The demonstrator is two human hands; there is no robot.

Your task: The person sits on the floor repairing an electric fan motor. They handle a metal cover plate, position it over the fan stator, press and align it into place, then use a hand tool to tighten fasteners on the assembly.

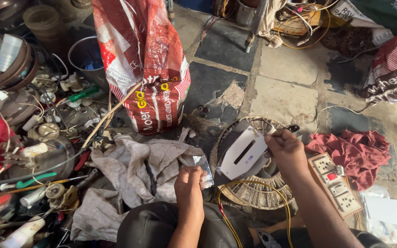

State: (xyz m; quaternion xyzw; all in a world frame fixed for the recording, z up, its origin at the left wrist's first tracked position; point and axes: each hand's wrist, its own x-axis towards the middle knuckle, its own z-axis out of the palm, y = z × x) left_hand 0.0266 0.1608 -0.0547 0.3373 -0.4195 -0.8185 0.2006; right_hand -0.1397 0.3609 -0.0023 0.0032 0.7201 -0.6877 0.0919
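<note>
**On a cluttered workshop floor, two hands cut thin sheet**

Above a coiled motor stator point(253, 193), the right hand point(286, 149) has its fingers closed around scissors point(285, 130) set at a white slotted sheet point(244, 154). Just left, the left hand point(188, 183) pinches a small shiny strip point(205, 166) beside a grey rag point(134, 170). A white switchboard point(335, 183) lies near a red cloth point(357, 151)
</note>
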